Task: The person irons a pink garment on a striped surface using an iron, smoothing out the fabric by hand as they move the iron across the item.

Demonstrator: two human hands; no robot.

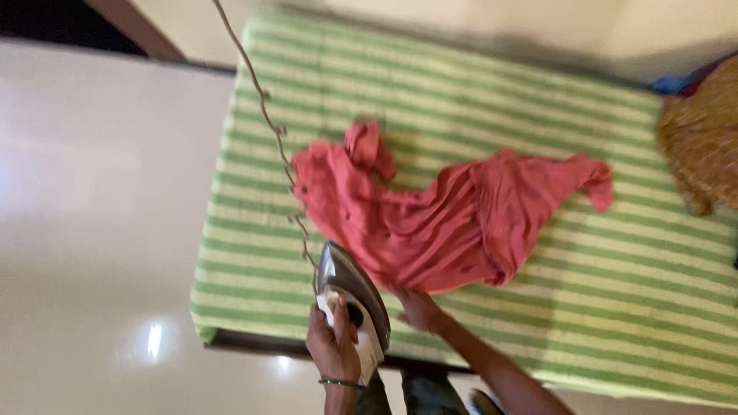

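A crumpled red garment (430, 215) lies on a surface covered with a green-and-white striped cloth (615, 292). My left hand (334, 342), with a green bangle on the wrist, grips the handle of a grey and white clothes iron (350, 288). The iron is raised at the near edge of the cloth, just left of the garment. Its twisted cord (265, 115) runs up and away over the cloth's left side. My right hand (419, 307) rests with fingers spread on the garment's near hem.
A mustard patterned fabric (703, 138) lies bunched at the right end, with a bit of blue cloth behind it. A glossy pale floor (92, 230) lies to the left of the covered surface. The picture is slightly blurred.
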